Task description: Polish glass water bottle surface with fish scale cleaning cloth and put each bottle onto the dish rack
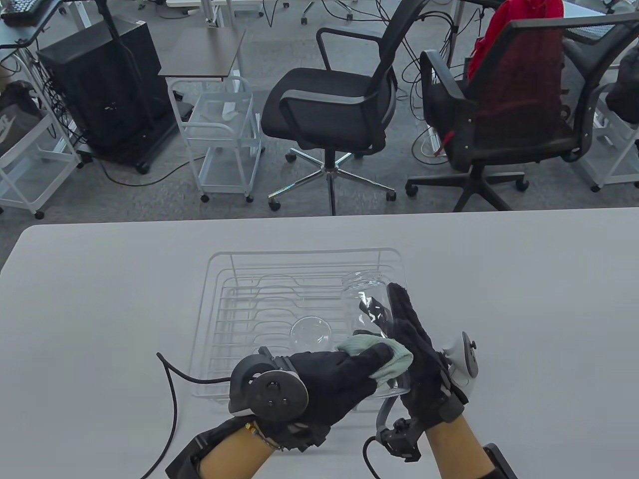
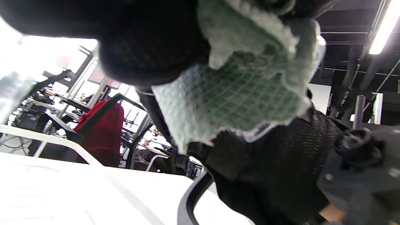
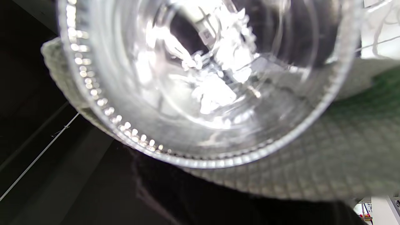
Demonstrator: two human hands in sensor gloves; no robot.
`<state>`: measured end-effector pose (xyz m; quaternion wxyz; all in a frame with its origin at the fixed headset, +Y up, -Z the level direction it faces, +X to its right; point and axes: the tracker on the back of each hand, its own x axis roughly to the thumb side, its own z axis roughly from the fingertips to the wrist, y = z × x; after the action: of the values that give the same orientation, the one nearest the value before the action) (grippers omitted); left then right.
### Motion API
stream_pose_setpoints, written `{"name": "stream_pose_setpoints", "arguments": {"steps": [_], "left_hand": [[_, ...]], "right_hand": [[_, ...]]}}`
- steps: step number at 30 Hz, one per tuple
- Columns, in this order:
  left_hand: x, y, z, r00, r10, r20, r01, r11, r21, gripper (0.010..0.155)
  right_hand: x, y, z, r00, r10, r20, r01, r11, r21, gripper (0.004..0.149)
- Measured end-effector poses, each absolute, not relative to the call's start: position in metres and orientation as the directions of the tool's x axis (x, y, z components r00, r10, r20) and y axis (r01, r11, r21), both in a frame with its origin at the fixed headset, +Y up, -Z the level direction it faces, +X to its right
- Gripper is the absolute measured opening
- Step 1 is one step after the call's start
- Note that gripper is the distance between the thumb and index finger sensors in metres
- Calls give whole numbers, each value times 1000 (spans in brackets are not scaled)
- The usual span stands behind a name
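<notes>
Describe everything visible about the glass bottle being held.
The glass bottle is clear, uncapped and looks empty, with a threaded wide mouth pointing away from the person. It is tilted, held off the table above the dish rack's right side. The right hand supports its side; the left hand presses a pale green cloth against its lower part.

Bottle base: your cloth (image 1: 382,357) and right hand (image 1: 419,359) cover the lower part of the bottle (image 1: 369,309).
Right fingers: you cannot see how they wrap the far side of the glass.
Left fingertips: buried in the cloth's folds.
Right wrist view: blurred; the bottle spills past the top edge.
Forearms: cut off by the bottom edge.
</notes>
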<state>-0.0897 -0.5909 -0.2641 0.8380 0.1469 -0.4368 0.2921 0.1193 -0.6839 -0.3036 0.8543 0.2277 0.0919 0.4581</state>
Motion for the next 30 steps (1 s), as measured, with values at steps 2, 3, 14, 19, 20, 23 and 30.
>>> {"name": "stream_pose_setpoints", "arguments": {"steps": [2,3,14,19,20,23,30], "left_hand": [[-97,-587,-268,494,374,785,-638,769,35,53],[-101,-585,-271,501,393,771,-660,750,46,53],[-85,-590,-252,374,316,872,-563,825,-57,53],[-100,-585,-268,480,349,805,-643,764,52,53],[-108,-584,-274,498,396,771,-682,728,68,53],[-128,-581,-284,519,481,707,-749,654,106,54],[-104,-588,-270,411,422,808,-637,767,-77,53]], "right_hand": [[117,-681,-304,561,826,44,-721,462,517,66],[116,-680,-304,558,829,36,-708,453,542,66],[121,-682,-302,592,803,67,-732,501,461,66],[116,-677,-302,577,816,42,-693,461,554,67],[114,-676,-301,562,826,37,-688,442,576,68],[107,-673,-300,544,839,28,-665,410,624,69],[112,-678,-300,572,817,70,-726,465,506,68]]}}
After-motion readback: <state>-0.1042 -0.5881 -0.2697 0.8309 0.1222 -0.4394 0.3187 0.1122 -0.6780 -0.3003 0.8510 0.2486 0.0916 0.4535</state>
